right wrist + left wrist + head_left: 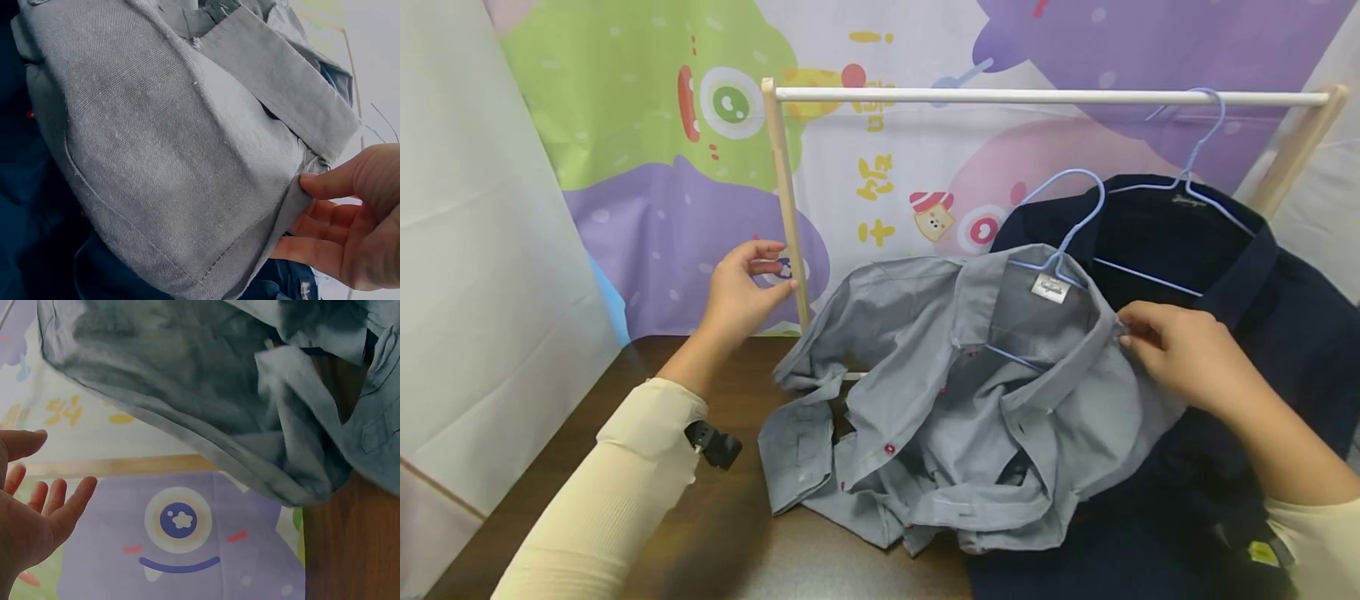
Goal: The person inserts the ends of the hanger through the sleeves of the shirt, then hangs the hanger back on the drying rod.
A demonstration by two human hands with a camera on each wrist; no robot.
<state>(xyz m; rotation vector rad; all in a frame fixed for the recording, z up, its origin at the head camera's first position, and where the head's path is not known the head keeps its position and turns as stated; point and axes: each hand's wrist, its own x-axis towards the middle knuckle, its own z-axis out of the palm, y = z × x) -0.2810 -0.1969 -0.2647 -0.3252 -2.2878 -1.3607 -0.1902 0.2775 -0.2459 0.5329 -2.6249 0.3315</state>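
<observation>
A grey button-up shirt (pixel 917 333) hangs over a light-blue wire hanger (pixel 1078 225), whose hook stands free below the rack's bar. My right hand (pixel 1187 358) pinches the shirt at the collar and shoulder. The right wrist view shows thumb and fingers of that hand (pixel 356 219) on the grey cloth (pixel 169 144). My left hand (pixel 745 283) is beside the rack's left post, fingers spread and holding nothing. In the left wrist view the hand (pixel 44 512) is apart from the grey sleeve (pixel 187 394).
A rack with a white bar (pixel 1000 97) and wooden posts (pixel 788 192) stands on the brown table (pixel 715 517). A dark navy shirt (pixel 1300 308) hangs from the bar on another blue hanger (pixel 1198 150), behind the grey one. A cartoon-printed cloth (pixel 662 225) covers the back.
</observation>
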